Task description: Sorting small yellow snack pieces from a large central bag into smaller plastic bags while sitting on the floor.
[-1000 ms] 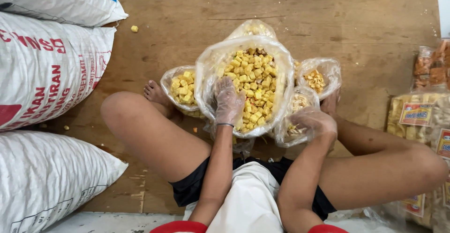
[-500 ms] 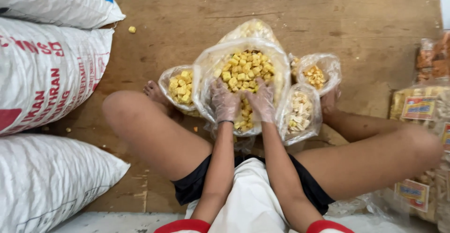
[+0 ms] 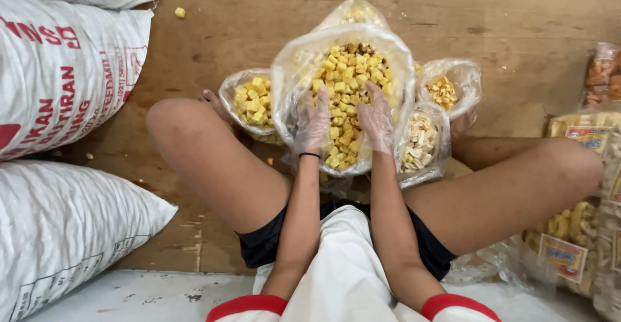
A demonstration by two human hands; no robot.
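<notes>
While both gloved hands lie in the big bag of yellow cubes, scooping seems in hand. Left of the bag, a small bag; inside it, left hand and right hand, fingers loosely spread. Gathering a handful needs them closed. Right, packets run off frame.

Both hands rest in the middle bag, smaller bags flanking, sacks left.

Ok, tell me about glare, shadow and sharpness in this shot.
Head view: soft, even light; faint sheen on the big clear bag; a soft shadow on the wooden floor beside the legs; yellow cubes and both gloved hands, left hand, right hand, are sharp; edges slightly bowed.
</notes>
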